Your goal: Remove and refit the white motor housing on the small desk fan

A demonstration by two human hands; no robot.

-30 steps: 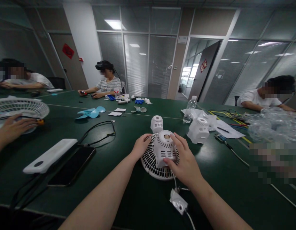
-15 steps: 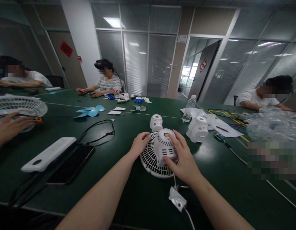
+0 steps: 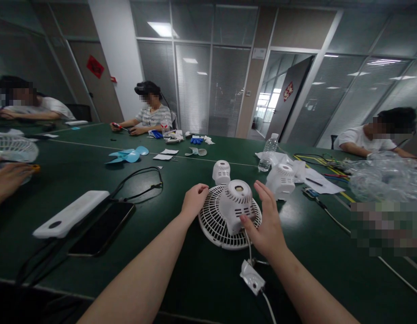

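A white fan motor housing (image 3: 236, 209) stands on a round white fan grille (image 3: 213, 216) lying on the table. My right hand (image 3: 269, 222) is beside the housing, fingers stretched upward and apart from it, the thumb close to its lower right side; whether the thumb touches cannot be told. My left hand (image 3: 194, 201) is at the grille's upper left rim with its fingers curled together; what they hold, if anything, is hidden. From the housing a white cord runs down to a small white switch box (image 3: 252, 276) near the front.
Behind the grille stands a smaller white housing (image 3: 222, 172), with another housing (image 3: 282, 181) to the right. A phone (image 3: 102, 229), a white power bank (image 3: 71, 213) and blue fan blades (image 3: 127, 155) lie left. Another person's hand (image 3: 9, 180) is by a second grille. A bottle (image 3: 269, 152) stands beyond.
My right hand has lifted its fingers off the housing's top and opened to the right. My left hand's fingers have drawn back slightly and curled. The person's hand and grille at left have shifted left.
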